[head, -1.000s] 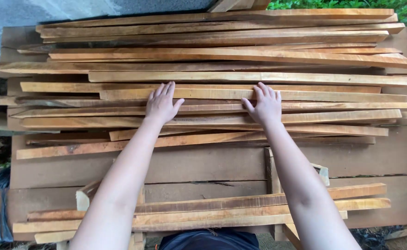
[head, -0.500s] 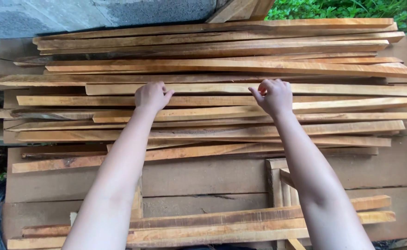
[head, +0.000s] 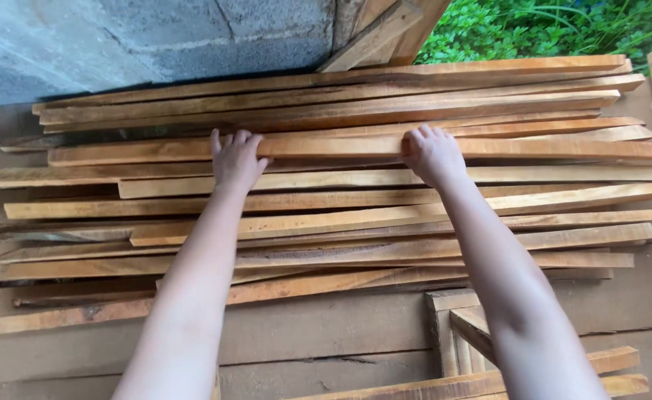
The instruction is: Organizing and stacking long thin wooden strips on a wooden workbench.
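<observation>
A long, narrow wooden slat [head: 341, 147] lies across the upper middle of the frame, its long axis running almost straight left to right, with the right end reaching the right edge and the left end stopping near the left side of the pile. It rests on top of a loose stack of similar slats [head: 385, 222] spread over a bench [head: 326, 326] of broad brown boards. The left hand [head: 235, 159] sits on the slat left of centre, and its fingers [head: 231, 138] curl over the far edge while the thumb lies along the near edge, so the slat passes through a closed grip. The right hand [head: 431, 154] grips the same slat right of centre; its fingers [head: 424, 133] wrap over the far edge, knuckles up, with the slat running beneath them. Both forearms reach up from the bottom of the frame. A grey block wall [head: 118, 44] fills the upper left, green plants [head: 548, 30] the upper right, and a small wooden frame [head: 452, 326] sits at the lower right.
</observation>
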